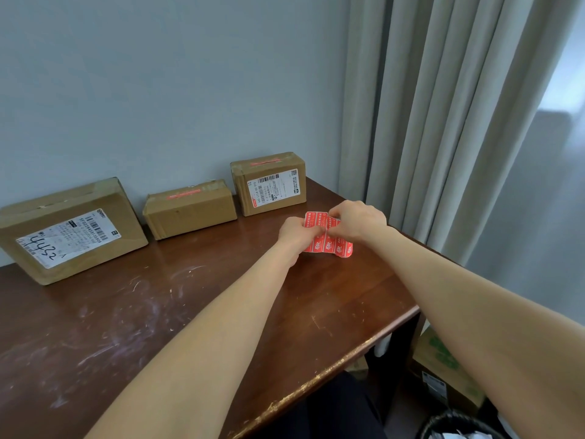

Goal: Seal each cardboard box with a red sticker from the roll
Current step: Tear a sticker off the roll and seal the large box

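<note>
Three cardboard boxes stand along the wall at the back of the table. The large left box (71,228) shows no red sticker on its top seam. A red sticker lies across the top of the middle box (190,207), and another across the top of the right box (269,182). The red sticker roll (332,243) rests on the table in front of the right box, its strip pulled up. My left hand (296,232) grips the strip on its left side. My right hand (356,218) pinches the strip near its top edge.
The brown wooden table (177,312) is scratched and ends at a worn front-right edge. Grey curtains (443,122) hang to the right. On the floor at the lower right are a carton (443,372) and a dark bin (456,426).
</note>
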A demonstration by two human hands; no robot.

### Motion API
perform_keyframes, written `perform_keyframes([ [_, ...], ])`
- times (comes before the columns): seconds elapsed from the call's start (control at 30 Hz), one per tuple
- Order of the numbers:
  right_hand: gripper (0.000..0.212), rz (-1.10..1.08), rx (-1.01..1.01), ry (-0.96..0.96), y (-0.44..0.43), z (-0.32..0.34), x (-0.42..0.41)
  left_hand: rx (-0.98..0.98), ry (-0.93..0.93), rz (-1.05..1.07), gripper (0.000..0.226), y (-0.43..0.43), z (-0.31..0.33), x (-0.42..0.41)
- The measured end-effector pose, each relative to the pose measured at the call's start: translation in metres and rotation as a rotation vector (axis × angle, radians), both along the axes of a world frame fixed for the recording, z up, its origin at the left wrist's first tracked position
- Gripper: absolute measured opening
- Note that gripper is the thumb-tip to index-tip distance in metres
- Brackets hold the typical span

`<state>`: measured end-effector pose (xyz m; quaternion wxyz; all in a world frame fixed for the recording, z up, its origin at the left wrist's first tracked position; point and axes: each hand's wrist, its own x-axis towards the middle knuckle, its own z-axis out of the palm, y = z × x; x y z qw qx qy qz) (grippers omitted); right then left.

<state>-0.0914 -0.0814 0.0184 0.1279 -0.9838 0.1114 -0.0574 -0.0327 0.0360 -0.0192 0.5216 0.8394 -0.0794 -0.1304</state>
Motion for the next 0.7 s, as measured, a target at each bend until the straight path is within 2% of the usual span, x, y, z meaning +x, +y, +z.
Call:
perform_keyframes([
  [0.37, 0.034, 0.007, 0.003, -0.005, -0.0014, -0.003, -0.001, -0.013, 0.025, 0.043, 0.039, -0.0041, 0.0001, -0.0017],
  [0.47, 0.033, 0.01, 0.002, -0.004, -0.0038, -0.0034, -0.0007, -0.043, 0.047, 0.02, 0.043, -0.0013, -0.0011, -0.001],
  [0.53, 0.033, 0.017, 0.006, 0.003, -0.0055, -0.0042, 0.0, -0.048, 0.051, -0.017, 0.039, 0.0021, -0.0014, -0.0016],
  [0.7, 0.046, 0.026, 0.019, 0.028, -0.0064, -0.0049, 0.0051, -0.046, 0.046, -0.014, 0.037, 0.0049, -0.0022, -0.003],
])
